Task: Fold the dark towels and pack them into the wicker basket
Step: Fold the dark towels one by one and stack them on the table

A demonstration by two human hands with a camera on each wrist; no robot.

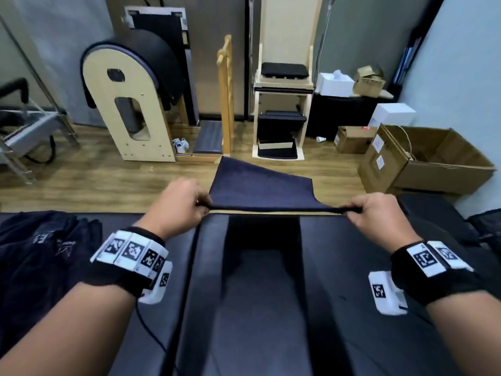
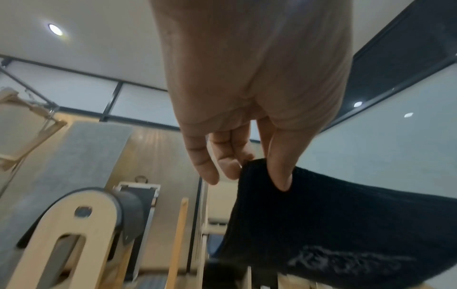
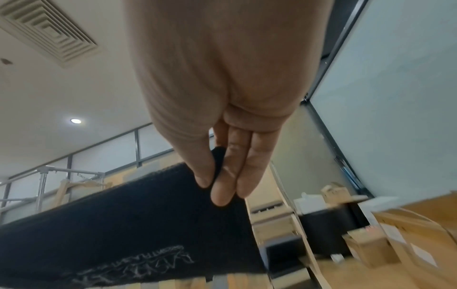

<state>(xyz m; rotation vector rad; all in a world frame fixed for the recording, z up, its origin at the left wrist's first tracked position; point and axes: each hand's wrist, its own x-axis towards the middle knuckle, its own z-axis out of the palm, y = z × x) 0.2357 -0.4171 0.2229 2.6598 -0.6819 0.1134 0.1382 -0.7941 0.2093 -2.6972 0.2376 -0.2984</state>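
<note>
1. I saw my left hand (image 1: 179, 204) at centre frame pinching one corner of the dark towel (image 1: 260, 185), thumb (image 2: 279, 172) over the cloth, the other fingers loose.
2. My right hand (image 1: 379, 213), right of centre, pinched the opposite corner between thumb and fingers (image 3: 222, 187).
3. The towel stretched taut between both hands above the black padded bench (image 1: 257, 308), its far part lifted.
4. More dark towels (image 1: 40, 253) lay heaped at left frame.

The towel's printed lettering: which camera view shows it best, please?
The right wrist view: the white lettering on the towel is sharpest there. The left wrist view shows it only blurred. The head view shows no lettering on it.
</note>
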